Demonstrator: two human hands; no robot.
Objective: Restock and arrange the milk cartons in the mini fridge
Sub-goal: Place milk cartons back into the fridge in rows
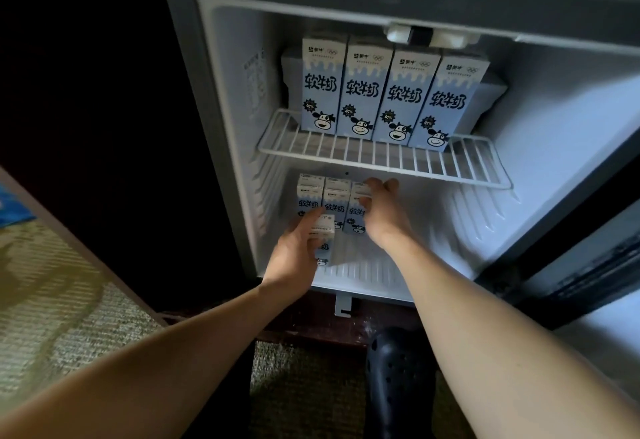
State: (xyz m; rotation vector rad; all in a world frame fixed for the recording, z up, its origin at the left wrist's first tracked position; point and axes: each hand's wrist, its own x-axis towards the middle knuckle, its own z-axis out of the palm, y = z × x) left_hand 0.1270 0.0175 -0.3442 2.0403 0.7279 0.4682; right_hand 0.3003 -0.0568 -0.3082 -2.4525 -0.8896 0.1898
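The mini fridge (540, 134) stands open. Several blue-and-white milk cartons (398, 99) with a cow drawing stand in a row at the back of the white wire shelf (381, 158). On the fridge floor, at the back left, three more cartons (334, 196) stand side by side. My right hand (381, 213) grips the rightmost of them (356, 212) around its top and side. My left hand (299, 248) holds another carton (323, 241) just in front of that row, low over the floor.
The fridge door (588, 265) hangs open at the right. The right half of the fridge floor (433, 231) holds nothing. A dark perforated shoe (398, 376) rests on the carpet below the fridge. A pale patterned carpet (52, 300) lies at the left.
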